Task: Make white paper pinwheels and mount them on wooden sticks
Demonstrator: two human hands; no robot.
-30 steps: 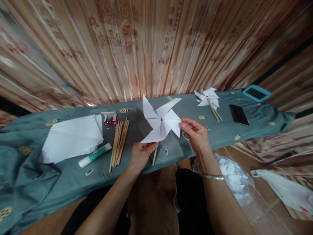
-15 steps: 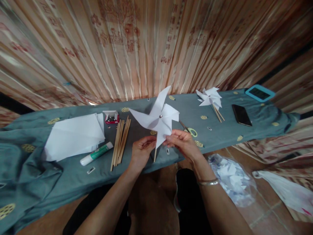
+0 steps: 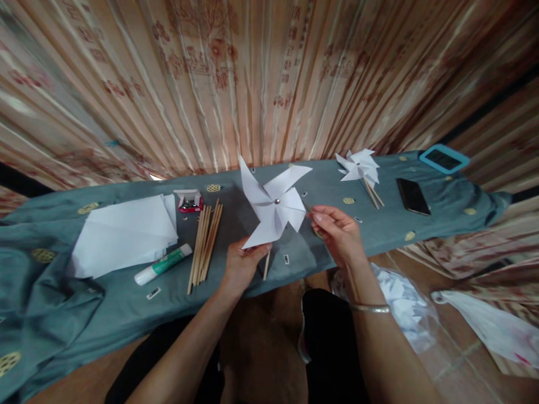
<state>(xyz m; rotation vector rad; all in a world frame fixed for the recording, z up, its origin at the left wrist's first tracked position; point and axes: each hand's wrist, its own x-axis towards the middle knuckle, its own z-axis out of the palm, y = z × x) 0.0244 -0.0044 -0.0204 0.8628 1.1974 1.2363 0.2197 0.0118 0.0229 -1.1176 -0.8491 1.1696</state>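
A white paper pinwheel [image 3: 269,210] with a silver pin at its middle stands upright in front of me on a wooden stick [image 3: 266,265]. My left hand [image 3: 244,264] is closed around the stick just below the blades, its fingertips partly covered by paper. To the right of the pinwheel, my right hand [image 3: 339,233] has thumb and fingers pinched together beside the tip of a blade. I cannot tell whether paper is between those fingers. Scissors [image 3: 315,231] lie on the cloth behind that hand, mostly hidden by it.
On the cloth-covered table [image 3: 236,286] are paper sheets [image 3: 122,235], a glue stick [image 3: 164,264], several wooden sticks [image 3: 205,244] and a red box of pins [image 3: 189,202]. Finished pinwheels [image 3: 360,165], a phone [image 3: 413,196] and a blue-framed device [image 3: 444,159] lie right. A bag of paper scraps [image 3: 402,303] is on the floor.
The pinwheel's blades have turned about the pin. My right hand has moved up and right from the lower blade to the right side. My left hand stays by the stick.
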